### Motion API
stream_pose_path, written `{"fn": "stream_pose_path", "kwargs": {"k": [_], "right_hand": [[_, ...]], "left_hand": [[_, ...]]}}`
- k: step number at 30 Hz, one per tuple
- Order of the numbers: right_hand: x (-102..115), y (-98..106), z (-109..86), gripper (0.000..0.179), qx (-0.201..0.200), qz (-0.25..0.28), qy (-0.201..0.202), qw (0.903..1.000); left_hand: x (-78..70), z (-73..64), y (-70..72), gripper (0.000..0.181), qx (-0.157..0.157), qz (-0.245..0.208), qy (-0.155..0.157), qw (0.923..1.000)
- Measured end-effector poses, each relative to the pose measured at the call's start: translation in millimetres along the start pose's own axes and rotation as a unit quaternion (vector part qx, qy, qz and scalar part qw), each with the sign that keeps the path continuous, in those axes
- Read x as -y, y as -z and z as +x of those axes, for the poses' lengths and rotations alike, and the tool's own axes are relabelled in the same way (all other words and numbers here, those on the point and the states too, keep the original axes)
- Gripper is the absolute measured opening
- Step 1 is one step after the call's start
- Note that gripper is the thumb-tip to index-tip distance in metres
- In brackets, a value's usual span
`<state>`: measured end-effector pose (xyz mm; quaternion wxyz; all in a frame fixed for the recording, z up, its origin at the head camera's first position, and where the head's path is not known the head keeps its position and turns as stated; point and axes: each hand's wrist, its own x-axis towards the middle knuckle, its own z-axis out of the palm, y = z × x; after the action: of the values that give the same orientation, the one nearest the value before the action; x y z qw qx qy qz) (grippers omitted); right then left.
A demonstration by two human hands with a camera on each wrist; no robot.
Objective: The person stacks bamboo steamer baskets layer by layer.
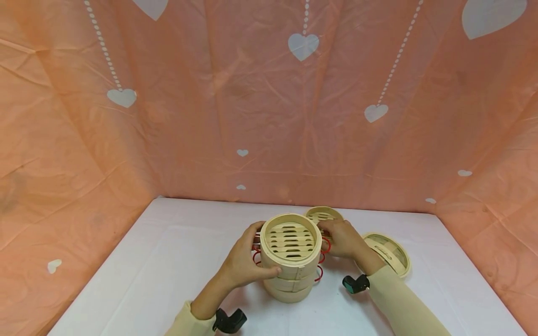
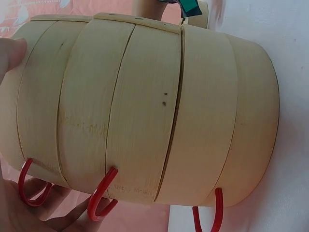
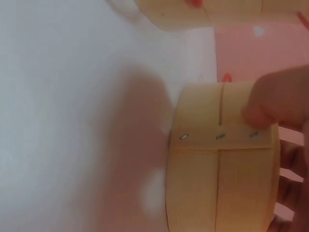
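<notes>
A stack of round bamboo steamer baskets [image 1: 287, 284] stands upright on the table, its slatted base showing inside the top one. My left hand [image 1: 248, 261] grips the upper part of the stack, thumb on the near side and fingers round the left. Red loops [image 2: 102, 191] stick out from the stack's sides. Just behind and to the right, my right hand [image 1: 342, 238] holds another bamboo steamer basket [image 3: 217, 183]. Its thumb presses the stapled outer wall and its fingers reach over the rim; in the head view the stack and hand partly cover this basket.
A round bamboo lid [image 1: 391, 254] with a strap handle lies to the right, partly behind my right forearm. The white table [image 1: 168, 252] is bordered by pink-orange cloth [image 1: 269, 116] with pale hearts at the back and sides.
</notes>
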<state>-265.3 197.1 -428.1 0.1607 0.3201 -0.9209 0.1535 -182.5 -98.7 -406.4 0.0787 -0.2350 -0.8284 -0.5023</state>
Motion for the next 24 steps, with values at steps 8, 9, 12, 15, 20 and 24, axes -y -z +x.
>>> {"fn": "stream_pose_path", "kwargs": {"k": [8, 9, 12, 15, 20, 24], "right_hand": [[0.1, -1.0, 0.4, 0.023, -0.008, -0.016, 0.015, 0.9997], [-0.3, -1.3, 0.4, 0.024, -0.010, -0.021, 0.017, 0.9996], [-0.4, -1.5, 0.2, 0.024, -0.016, -0.027, 0.021, 0.9993], [-0.3, -1.0, 0.2, 0.023, -0.022, -0.026, 0.022, 0.9992], [-1.3, 0.5, -0.3, 0.025, -0.027, -0.025, 0.023, 0.9991], [-2.1, 2.3, 0.0, 0.028, -0.021, -0.025, 0.022, 0.9992]], "left_hand": [[0.9, 0.4, 0.4, 0.095, 0.003, 0.003, 0.007, 1.0000], [1.1, 0.6, 0.4, 0.095, 0.004, 0.003, 0.009, 1.0000], [1.5, 0.8, 0.3, 0.095, 0.006, -0.002, 0.013, 0.9999], [1.3, 1.2, 0.0, 0.095, 0.007, -0.004, 0.018, 0.9998], [0.5, 1.4, -0.1, 0.095, 0.010, -0.005, 0.024, 0.9997], [0.6, 1.5, 0.1, 0.096, 0.011, -0.004, 0.022, 0.9997]]}}
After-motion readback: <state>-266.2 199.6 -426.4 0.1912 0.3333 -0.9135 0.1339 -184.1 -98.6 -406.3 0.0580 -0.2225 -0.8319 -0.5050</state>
